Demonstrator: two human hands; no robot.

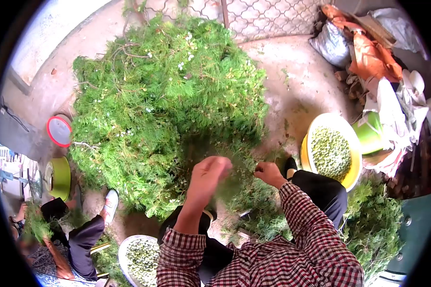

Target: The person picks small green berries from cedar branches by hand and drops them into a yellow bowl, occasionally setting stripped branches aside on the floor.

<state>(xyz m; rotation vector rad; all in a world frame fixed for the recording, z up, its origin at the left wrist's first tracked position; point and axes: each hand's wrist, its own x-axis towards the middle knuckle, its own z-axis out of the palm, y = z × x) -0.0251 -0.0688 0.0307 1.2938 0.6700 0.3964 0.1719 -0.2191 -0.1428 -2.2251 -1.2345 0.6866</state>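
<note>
My left hand (208,173) is raised in front of me with its fingers curled closed, somewhat blurred by motion. A smeared green sprig (230,186) hangs at its fingertips. Just to the right, my right hand (270,173) is closed in a pinch; what its fingers hold, if anything, is too small to name. Beyond my hands rises a big heap of leafy green branches (177,91) with small pale berries among them. Loose green cuttings (254,210) lie on the ground below, between my legs.
A yellow basin (355,165) of small green berries stands by my right leg. Another basin (124,256) of berries sits at my left. A person (57,253) holding greenery sits at far left, near a green tub (60,178). Sacks (376,57) are piled at right.
</note>
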